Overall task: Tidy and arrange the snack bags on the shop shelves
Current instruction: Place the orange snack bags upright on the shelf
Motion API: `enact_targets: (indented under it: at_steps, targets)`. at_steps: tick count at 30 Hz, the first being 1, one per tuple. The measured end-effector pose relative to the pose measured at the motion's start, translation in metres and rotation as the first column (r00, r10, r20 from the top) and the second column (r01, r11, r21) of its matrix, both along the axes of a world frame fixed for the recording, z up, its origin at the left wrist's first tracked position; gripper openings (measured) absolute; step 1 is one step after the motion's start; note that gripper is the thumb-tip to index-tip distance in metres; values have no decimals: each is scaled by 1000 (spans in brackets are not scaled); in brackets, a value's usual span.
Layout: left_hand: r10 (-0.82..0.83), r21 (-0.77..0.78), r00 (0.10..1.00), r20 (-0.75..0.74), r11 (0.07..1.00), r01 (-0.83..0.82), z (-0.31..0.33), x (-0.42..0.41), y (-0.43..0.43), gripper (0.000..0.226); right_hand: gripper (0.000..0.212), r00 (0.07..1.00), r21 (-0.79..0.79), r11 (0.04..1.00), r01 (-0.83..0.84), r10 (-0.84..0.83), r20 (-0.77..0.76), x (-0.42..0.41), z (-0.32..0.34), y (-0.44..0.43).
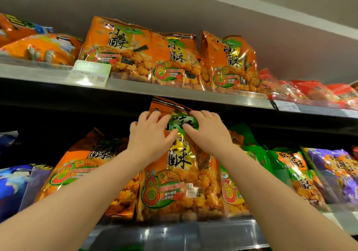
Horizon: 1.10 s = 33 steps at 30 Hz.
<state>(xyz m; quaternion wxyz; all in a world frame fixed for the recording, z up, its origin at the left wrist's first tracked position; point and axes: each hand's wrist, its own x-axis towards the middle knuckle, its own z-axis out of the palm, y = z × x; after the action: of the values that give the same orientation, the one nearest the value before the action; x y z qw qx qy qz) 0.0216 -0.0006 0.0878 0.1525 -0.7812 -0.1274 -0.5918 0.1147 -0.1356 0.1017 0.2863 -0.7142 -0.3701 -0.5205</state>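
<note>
An orange snack bag (178, 183) stands upright at the front of the lower shelf (193, 229), its top reaching the underside of the upper shelf. My left hand (151, 136) lies on its upper left part and my right hand (207, 132) on its upper right, fingers bent over the top edge. A second orange bag (77, 169) leans to its left. Another orange bag (232, 194) is partly hidden behind its right side. Three orange bags (174, 56) of the same kind stand on the upper shelf (174, 91).
Green bags (290, 165) and purple bags (337, 173) fill the lower shelf to the right, blue bags (13, 183) the left. Red bags (310, 91) lie on the upper shelf's right, other orange packs (42, 47) on its left. A price tag (91, 72) hangs there.
</note>
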Motion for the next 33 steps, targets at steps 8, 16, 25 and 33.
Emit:
enact_targets:
  at_steps: [8,16,25,33]
  targets:
    - [-63,-125,997,-51,991,56,16,13,-1,65,69,981,95,986,-138,149,-127,20,-2,10]
    - [-31,-426,978,-208,902,-62,45,21,19,57,70,971,-3,998,57,-56,-231,37,-11,20]
    - [-166,-498,968,-188,866,51,-2,-2,17,68,66,976,-98,985,144,-157,-148,18,-41,14]
    - [-454,-601,891,-12,715,357,-31,-18,20,60,55,967,61,996,-67,80,-241,13,-52,5]
